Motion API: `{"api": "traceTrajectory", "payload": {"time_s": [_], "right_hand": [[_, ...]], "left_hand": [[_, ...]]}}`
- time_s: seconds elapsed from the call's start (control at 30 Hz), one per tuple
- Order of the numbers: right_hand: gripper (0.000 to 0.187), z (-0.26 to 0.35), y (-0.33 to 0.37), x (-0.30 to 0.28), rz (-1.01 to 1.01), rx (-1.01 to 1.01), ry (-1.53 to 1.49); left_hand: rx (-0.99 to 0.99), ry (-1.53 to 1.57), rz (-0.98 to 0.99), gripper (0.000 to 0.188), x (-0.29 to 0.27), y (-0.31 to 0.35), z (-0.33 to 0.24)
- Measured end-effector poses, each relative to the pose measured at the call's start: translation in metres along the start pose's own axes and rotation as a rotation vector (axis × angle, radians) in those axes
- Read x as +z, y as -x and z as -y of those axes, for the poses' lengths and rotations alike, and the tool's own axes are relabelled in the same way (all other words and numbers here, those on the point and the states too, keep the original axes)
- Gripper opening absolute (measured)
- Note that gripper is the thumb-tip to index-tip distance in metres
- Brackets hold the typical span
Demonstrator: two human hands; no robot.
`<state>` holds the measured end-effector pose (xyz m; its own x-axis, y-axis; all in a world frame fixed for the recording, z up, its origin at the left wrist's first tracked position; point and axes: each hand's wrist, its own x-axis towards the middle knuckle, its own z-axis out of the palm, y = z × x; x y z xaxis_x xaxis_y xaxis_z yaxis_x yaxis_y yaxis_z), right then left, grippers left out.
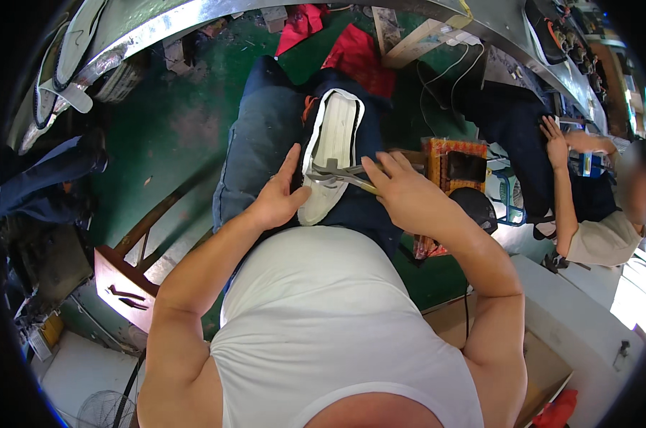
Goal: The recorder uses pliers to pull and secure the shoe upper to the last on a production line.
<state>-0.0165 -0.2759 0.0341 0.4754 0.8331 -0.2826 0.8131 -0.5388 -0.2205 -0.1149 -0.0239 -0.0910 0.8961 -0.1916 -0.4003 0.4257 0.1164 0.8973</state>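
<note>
An unfinished shoe [339,125] lies on my lap with its pale underside up, toe end pointing away from me. White edging runs round its rim, and an orange-red bit shows beside its far left side. My right hand [412,191] is closed round the handles of metal pliers [335,173]. The pliers' head rests at the left edge of the shoe, toward its near end. From the left, my left hand [276,196] holds the shoe's side, index finger stretched along it and thumb by the near end. The other left fingers are partly hidden.
A curved metal bench edge [216,13] spans the far side. At left stands a wooden stool [116,267] with dark hand tools [128,294] on it. A seated co-worker [604,232] is at right, near an orange patterned box [437,175]. Red cloth [362,60] lies beyond my knees.
</note>
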Motion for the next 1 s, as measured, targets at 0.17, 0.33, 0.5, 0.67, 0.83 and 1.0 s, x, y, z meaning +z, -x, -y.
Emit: {"api": "traceTrajectory", "payload": {"time_s": [0.17,0.33,0.5,0.67,0.83,1.0], "right_hand": [[0.043,0.015,-0.036,-0.050,0.352,0.062,-0.062],[0.040,0.010,-0.025,0.006,0.451,0.088,-0.403],[0.049,0.029,-0.010,0.044,0.136,0.216,-0.659],[0.056,0.004,-0.014,0.014,0.078,0.093,-0.365],[0.059,-0.003,-0.029,0.007,-0.123,0.019,-0.077],[0.044,-0.014,-0.049,0.007,-0.019,0.189,-0.216]], "left_hand": [[0.065,-0.049,0.037,0.080,0.002,0.001,-0.002],[-0.243,0.401,-0.445,0.065,0.035,-0.018,-0.039],[-0.162,-0.060,-0.607,0.058,0.025,-0.035,-0.010],[0.026,-0.338,-0.600,0.051,0.024,-0.031,-0.003],[0.244,-0.498,-0.561,0.049,0.025,-0.031,0.004],[0.291,-0.670,-0.469,0.051,0.020,-0.027,-0.006]]}}
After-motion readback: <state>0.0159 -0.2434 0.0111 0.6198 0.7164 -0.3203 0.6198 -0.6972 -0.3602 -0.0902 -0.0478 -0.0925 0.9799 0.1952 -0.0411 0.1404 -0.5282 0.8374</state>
